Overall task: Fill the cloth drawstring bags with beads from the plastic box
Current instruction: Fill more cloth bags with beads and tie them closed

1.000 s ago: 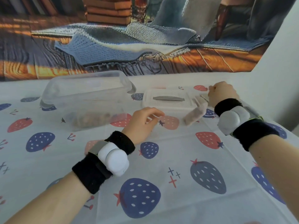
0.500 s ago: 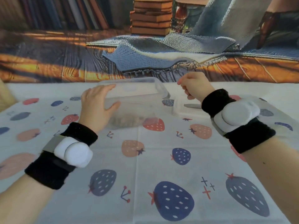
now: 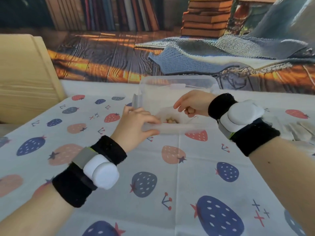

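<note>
Seen from above the wrists: clear plastic box [image 3: 172, 103] tipped toward the camera on a strawberry-print tablecloth [image 3: 170, 167], long axis running left to right between the two hands, open top facing up and forward, far rim raised against the backdrop. Left hand [image 3: 136, 123] at the box's near left corner, fingers curled over the near edge and thumb below it, gripping the rim. Right hand [image 3: 190, 104] above the box's right half, fingers folded inward toward the palm over the interior; impossible to tell whether anything is pinched inside that fist. Small cluster of tan beads [image 3: 171, 120] lying low in the box, just right of the left fingertips and below the right knuckles, gathered toward the near wall. Pale cloth drawstring bags [image 3: 300, 132] lying flat on the table beyond the right wrist, well clear of the box, edges blurred. Black wristbands with white sensor pods on both forearms. Light wooden panel [image 3: 25, 74] standing beyond the left hand, at the table's far left edge.
</note>
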